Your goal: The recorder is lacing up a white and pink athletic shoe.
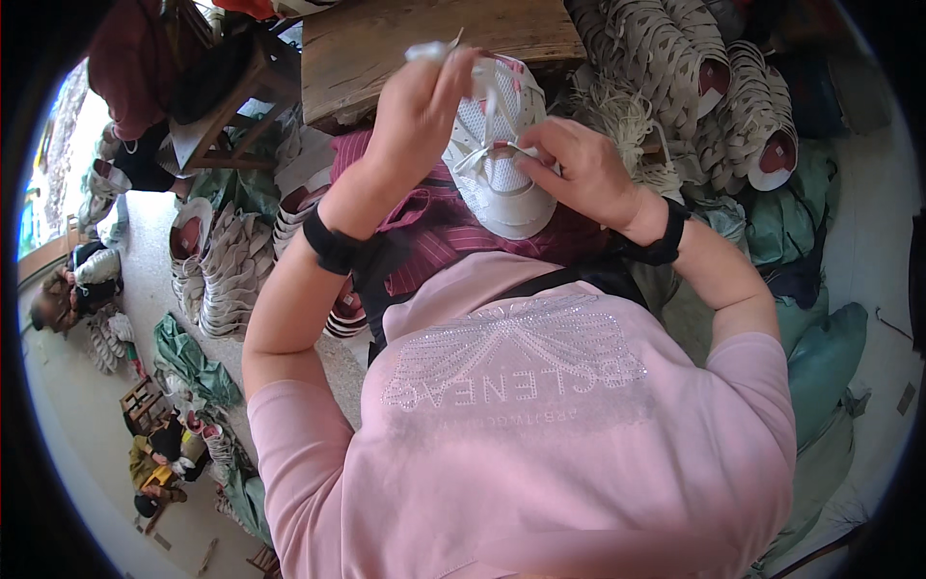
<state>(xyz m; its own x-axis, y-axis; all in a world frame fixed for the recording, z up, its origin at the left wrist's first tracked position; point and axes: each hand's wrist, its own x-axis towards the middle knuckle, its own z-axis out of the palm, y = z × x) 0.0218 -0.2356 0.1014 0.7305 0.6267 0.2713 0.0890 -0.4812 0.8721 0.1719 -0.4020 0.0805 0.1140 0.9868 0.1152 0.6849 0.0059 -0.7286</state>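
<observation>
Over here a person in a pink shirt (pixel 540 463) has a white shoe (pixel 516 214), toe nearest, above maroon striped cloth (pixel 429 256). The right hand (pixel 586 179) pinches a lace (pixel 524 150); the left hand (pixel 417 116) is raised by the shoe's far end. Beyond sits a wooden tabletop (pixel 424 43); stacked shoes (pixel 666 58) crowd the far right.

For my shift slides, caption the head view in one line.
Left hand raised, right hand at the laces of a white sneaker over striped burgundy cloth, wooden surface beyond.

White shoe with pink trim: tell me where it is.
In the head view, the white shoe is upper centre, between the left hand and right hand, over striped maroon cloth.
</observation>
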